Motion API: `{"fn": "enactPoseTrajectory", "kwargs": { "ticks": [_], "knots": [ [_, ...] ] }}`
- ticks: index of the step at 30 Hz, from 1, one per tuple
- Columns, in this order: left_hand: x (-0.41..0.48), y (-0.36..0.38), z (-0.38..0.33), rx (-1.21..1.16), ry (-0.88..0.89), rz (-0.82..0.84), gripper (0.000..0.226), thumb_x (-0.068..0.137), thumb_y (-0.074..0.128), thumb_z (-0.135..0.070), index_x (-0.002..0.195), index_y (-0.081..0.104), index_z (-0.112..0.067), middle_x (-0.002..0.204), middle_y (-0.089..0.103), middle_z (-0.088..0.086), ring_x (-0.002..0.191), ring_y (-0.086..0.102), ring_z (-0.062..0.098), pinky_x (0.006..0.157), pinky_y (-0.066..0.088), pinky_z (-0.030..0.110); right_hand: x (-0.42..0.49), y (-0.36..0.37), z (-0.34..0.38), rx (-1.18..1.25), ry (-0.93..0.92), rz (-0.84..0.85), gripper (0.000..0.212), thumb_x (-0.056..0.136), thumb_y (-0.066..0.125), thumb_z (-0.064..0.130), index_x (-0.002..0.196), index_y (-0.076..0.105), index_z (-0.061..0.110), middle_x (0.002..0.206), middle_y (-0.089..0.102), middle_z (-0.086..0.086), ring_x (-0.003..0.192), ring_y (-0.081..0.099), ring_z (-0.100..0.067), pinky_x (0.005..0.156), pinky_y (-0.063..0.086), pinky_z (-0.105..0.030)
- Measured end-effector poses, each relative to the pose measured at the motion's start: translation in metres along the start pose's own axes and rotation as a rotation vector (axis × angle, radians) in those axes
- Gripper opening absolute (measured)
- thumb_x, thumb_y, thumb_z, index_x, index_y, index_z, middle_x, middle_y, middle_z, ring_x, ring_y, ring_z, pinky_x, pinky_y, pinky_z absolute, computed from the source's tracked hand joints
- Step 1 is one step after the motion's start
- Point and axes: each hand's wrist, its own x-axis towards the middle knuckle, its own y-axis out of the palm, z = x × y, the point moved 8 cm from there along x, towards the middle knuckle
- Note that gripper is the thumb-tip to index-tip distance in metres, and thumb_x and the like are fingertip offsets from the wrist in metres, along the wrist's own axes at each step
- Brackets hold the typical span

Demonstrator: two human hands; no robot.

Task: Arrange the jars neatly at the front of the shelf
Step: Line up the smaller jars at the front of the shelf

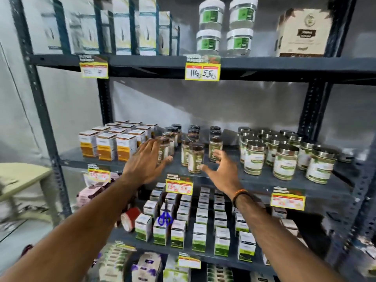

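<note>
Several small brown-lidded jars with green and white labels stand in loose rows at the middle of the grey metal shelf (254,178). The front one (195,158) stands nearest the edge. Another jar (163,149) sits partly behind my left hand (145,162), which is spread open in front of it, fingers apart. My right hand (221,171) is open too, just right of the front jar, its thumb close to the jar's base. Neither hand grips anything. A jar (215,147) stands behind my right fingers.
Orange and white boxes (107,146) fill the shelf's left side. Larger steel-lidded jars (284,157) crowd the right. Yellow price tags (179,187) hang on the shelf edge. Below are small boxes, blue scissors (165,218) and a tape roll (130,218). A stool (18,180) stands at the left.
</note>
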Motion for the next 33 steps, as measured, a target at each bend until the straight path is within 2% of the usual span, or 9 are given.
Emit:
{"fn": "enactPoseTrajectory", "kwargs": {
  "ticks": [4, 8, 10, 13, 16, 22, 27, 31, 33],
  "knots": [
    [-0.002, 0.031, 0.043, 0.028, -0.067, 0.081, 0.088, 0.096, 0.024, -0.078, 0.152, 0.034, -0.010, 0.155, 0.045, 0.016, 0.141, 0.044, 0.035, 0.106, 0.047, 0.051, 0.010, 0.031, -0.012, -0.019, 0.059, 0.069, 0.090, 0.078, 0.085, 0.048, 0.149, 0.043, 0.014, 0.147, 0.055, -0.007, 0.132, 0.054, -0.026, 0.105, 0.046, -0.037],
    [0.002, 0.065, 0.060, 0.015, -0.077, 0.156, 0.093, 0.093, 0.023, -0.080, 0.152, 0.036, -0.010, 0.154, 0.047, 0.016, 0.138, 0.047, 0.035, 0.106, 0.046, 0.051, 0.017, 0.046, -0.021, -0.050, 0.086, 0.111, 0.100, 0.074, 0.084, 0.055, 0.153, 0.038, 0.014, 0.149, 0.055, -0.004, 0.131, 0.055, -0.024, 0.104, 0.046, -0.034],
    [0.004, 0.082, 0.065, 0.010, -0.082, 0.194, 0.092, 0.093, 0.022, -0.082, 0.151, 0.037, -0.012, 0.153, 0.048, 0.015, 0.137, 0.049, 0.035, 0.106, 0.046, 0.051, 0.020, 0.051, -0.021, -0.050, 0.075, 0.115, 0.093, 0.074, 0.085, 0.054, 0.148, 0.044, 0.016, 0.137, 0.063, 0.003, 0.120, 0.061, -0.013, 0.097, 0.048, -0.024],
    [0.004, 0.100, 0.071, 0.012, -0.073, 0.228, 0.093, 0.092, 0.013, -0.084, 0.150, 0.039, -0.016, 0.151, 0.051, 0.012, 0.135, 0.051, 0.032, 0.105, 0.047, 0.051, 0.022, 0.056, -0.020, -0.055, 0.071, 0.104, 0.064, 0.074, 0.085, 0.047, 0.126, 0.057, 0.022, 0.107, 0.066, 0.020, 0.090, 0.060, 0.017, 0.075, 0.041, 0.001],
    [0.004, 0.104, 0.074, 0.030, -0.062, 0.207, 0.096, 0.092, 0.008, -0.084, 0.147, 0.045, -0.015, 0.148, 0.056, 0.012, 0.132, 0.053, 0.031, 0.108, 0.046, 0.049, 0.023, 0.057, -0.019, -0.075, 0.065, 0.090, 0.047, 0.076, 0.085, 0.044, 0.112, 0.056, 0.032, 0.094, 0.063, 0.024, 0.079, 0.056, 0.023, 0.067, 0.040, 0.003],
    [0.005, 0.106, 0.073, 0.056, -0.032, 0.185, 0.093, 0.095, 0.009, -0.081, 0.147, 0.047, -0.013, 0.146, 0.057, 0.012, 0.131, 0.055, 0.030, 0.110, 0.042, 0.048, 0.023, 0.048, -0.024, -0.063, 0.072, 0.056, 0.051, 0.071, 0.090, 0.046, 0.110, 0.057, 0.036, 0.091, 0.064, 0.026, 0.079, 0.058, 0.022, 0.065, 0.042, 0.003],
    [0.004, 0.106, 0.072, 0.053, -0.044, 0.189, 0.096, 0.094, 0.007, -0.082, 0.148, 0.045, -0.013, 0.148, 0.056, 0.013, 0.133, 0.053, 0.030, 0.111, 0.042, 0.049, 0.027, 0.023, -0.042, -0.104, 0.126, -0.001, 0.059, 0.070, 0.091, 0.046, 0.118, 0.066, 0.022, 0.100, 0.074, 0.014, 0.087, 0.067, 0.007, 0.071, 0.049, -0.006],
    [0.004, 0.105, 0.072, 0.054, -0.047, 0.191, 0.098, 0.093, 0.005, -0.083, 0.147, 0.046, -0.013, 0.147, 0.056, 0.013, 0.132, 0.054, 0.030, 0.110, 0.043, 0.049, 0.036, 0.012, -0.053, -0.162, 0.160, -0.024, 0.060, 0.072, 0.090, 0.044, 0.120, 0.066, 0.016, 0.106, 0.077, 0.004, 0.091, 0.072, -0.009, 0.084, 0.059, -0.030],
    [0.003, 0.105, 0.071, 0.053, -0.049, 0.187, 0.097, 0.093, 0.006, -0.082, 0.146, 0.047, -0.012, 0.146, 0.057, 0.013, 0.131, 0.055, 0.030, 0.109, 0.043, 0.049, 0.039, 0.012, -0.055, -0.175, 0.170, -0.013, 0.057, 0.074, 0.089, 0.042, 0.119, 0.066, 0.016, 0.107, 0.077, 0.002, 0.092, 0.073, -0.013, 0.085, 0.059, -0.035]
  ]
}}
